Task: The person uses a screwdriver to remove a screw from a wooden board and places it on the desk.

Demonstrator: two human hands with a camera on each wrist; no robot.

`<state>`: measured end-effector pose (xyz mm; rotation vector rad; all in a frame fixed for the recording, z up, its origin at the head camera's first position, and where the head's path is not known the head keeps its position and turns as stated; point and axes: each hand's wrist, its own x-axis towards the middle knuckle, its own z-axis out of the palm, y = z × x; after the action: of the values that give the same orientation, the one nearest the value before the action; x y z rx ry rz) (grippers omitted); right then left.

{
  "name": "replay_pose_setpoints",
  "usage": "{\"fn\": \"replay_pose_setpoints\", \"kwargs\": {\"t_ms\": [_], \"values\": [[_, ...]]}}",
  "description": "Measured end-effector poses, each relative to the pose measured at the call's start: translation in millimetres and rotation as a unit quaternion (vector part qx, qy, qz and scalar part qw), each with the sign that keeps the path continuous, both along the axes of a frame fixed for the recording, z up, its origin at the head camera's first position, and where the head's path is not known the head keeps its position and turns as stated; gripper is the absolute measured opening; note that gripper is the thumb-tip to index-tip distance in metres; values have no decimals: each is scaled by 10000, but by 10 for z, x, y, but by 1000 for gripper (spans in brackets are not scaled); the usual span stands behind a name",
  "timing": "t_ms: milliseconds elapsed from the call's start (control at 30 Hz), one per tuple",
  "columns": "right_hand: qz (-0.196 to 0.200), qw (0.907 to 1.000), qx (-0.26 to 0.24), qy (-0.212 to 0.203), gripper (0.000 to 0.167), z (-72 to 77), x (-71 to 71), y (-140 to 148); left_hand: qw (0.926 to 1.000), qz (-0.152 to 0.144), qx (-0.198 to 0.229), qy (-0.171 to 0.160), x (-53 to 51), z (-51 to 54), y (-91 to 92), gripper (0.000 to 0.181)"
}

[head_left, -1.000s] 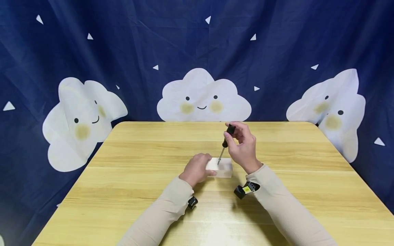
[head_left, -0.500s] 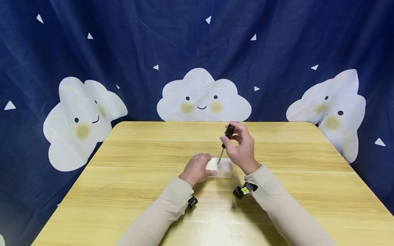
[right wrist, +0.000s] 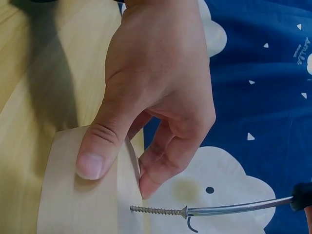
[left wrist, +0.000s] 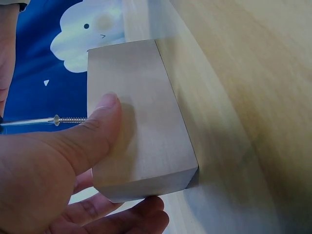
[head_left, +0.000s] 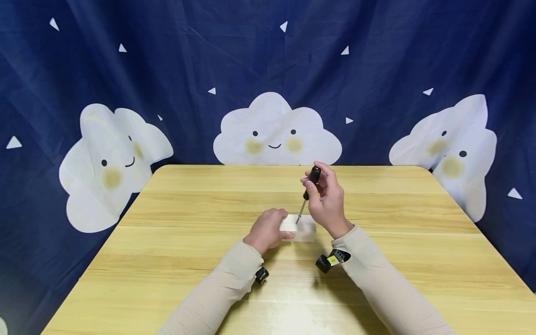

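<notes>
A pale wooden block (head_left: 307, 226) lies on the table, gripped at its left end by my left hand (head_left: 268, 229). In the left wrist view the thumb presses the block's near side and the fingers reach round beyond it. A screw (right wrist: 158, 211) stands on the block's top face, its tip at the surface and most of its thread exposed. The tip of a black-handled screwdriver (head_left: 313, 179) meets the screw head. My right hand (head_left: 331, 204) holds the handle between thumb and fingers, above and right of the block. The tool leans slightly to the right.
The light wood table (head_left: 188, 251) reaches back to a dark blue curtain (head_left: 188, 56) printed with white clouds. A small black camera (head_left: 262, 276) is strapped at the left wrist, and another camera (head_left: 323, 263) hangs below the right wrist, over the table.
The right hand's thumb and fingers have shifted round the screwdriver handle, and the hand has moved slightly left. The left hand and the block stay where they were.
</notes>
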<state>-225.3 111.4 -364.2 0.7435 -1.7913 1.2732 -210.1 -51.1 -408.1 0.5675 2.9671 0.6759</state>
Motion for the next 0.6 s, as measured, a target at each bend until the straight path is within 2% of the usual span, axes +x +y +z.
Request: {"fn": "replay_pose_setpoints", "kwargs": {"t_ms": [100,267,400,600], "values": [[-69,9999,37,-70,42,2,2,1,10000,4,28,28,-4,1,3,60],[-557,9984,-8,40,52,13,3,22,10000,-41,56,12,2,7,5,61],[-837,9965,-48,-60,58,35,-2,44,10000,-51,56,19,-1,15,5,61],[-503,9984,-107,-217,57,22,2,87,9999,-6,125,-68,12,17,-1,60]]}}
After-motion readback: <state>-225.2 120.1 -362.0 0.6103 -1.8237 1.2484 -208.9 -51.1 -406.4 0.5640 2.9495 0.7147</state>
